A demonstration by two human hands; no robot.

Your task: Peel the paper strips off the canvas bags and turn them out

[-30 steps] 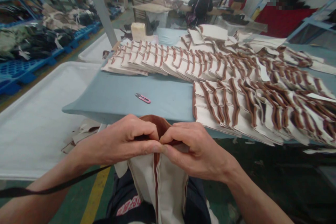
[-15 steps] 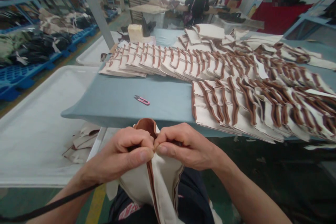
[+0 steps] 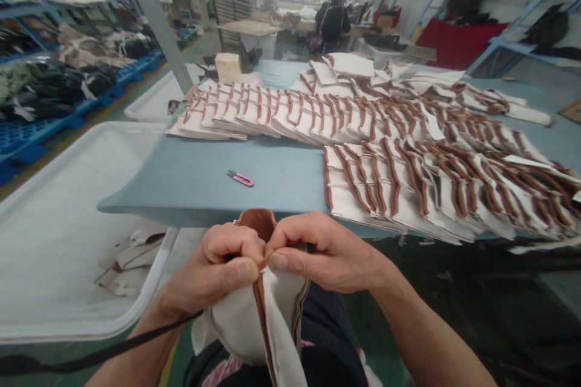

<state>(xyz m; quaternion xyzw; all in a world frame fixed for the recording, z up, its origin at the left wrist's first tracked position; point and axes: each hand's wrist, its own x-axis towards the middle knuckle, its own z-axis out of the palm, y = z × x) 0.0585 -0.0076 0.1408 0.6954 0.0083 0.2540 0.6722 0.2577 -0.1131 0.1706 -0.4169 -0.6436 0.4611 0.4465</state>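
Note:
Both hands pinch the top of a cream fabric piece with brown edging, close together above the lap. My left hand grips it from the left, thumb and forefinger at the seam. From the right, my right hand pinches the same seam, its thumb almost touching the left one. A curved brown part of the piece rises behind the fingers. Beyond the hands, pink-handled thread snips lie on the blue-grey table.
Long overlapping rows of cream pieces with brown edges cover the table's right and back. A white bin holding some pieces stands at the left. A grey post rises behind it. A person is farther back.
The view has shifted slightly, so the table and rows sit a little farther left and lower. Both hands keep their pinch on the fabric, with barely any change in the fingers.

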